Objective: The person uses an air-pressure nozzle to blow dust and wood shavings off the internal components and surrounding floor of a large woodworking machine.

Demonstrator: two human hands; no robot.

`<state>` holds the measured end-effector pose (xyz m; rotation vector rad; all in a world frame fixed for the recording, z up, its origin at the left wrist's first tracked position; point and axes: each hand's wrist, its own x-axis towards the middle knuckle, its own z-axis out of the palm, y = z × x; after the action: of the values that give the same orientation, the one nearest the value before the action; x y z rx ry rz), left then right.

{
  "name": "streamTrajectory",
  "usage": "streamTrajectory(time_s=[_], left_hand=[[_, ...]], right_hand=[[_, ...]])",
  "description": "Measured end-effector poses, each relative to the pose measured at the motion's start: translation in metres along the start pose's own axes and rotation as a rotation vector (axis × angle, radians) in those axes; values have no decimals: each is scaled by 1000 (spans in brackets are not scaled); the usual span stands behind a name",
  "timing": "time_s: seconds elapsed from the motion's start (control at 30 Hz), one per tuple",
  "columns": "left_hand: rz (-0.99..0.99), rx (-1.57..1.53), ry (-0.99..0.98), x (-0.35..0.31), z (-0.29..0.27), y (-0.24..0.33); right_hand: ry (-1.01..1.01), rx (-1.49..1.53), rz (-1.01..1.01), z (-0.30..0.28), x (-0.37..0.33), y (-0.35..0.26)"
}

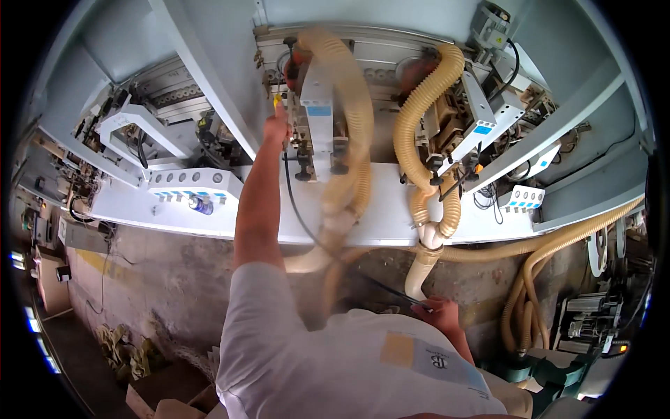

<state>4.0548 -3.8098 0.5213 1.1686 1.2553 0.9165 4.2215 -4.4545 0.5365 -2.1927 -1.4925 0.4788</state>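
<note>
Worker's L hand (276, 127) is gripping a yellow tool (278, 100) up beside the white housing (320, 133); R hand (438, 312) is clutching the black hose (293, 199), low, nr the shirt (335, 363). Hose is passing the blurred tan duct (358, 105); a hard tug could be snagging it there or on the black knob (303, 170), prob. yanking the tool loose. Knuckles, too, are risking scrapes w/ the housing so close.

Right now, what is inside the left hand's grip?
A yellow tool shows beyond the left hand, and a black hose trails below; the hand covers whatever lies between.
</note>
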Motion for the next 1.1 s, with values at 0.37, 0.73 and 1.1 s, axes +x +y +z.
streamTrajectory(time_s=[0.37,0.73,1.1], left_hand=[[-194,-11,-22,20,-30,-84],[-667,-199,-23,-22,-67,-237],[-790,-328,-176,-37,-46,-259]], right_hand=[[-43,90,61,3,33,-28],[-125,-8,67,18,36,-23],[-187,3,176,34,21,-19]])
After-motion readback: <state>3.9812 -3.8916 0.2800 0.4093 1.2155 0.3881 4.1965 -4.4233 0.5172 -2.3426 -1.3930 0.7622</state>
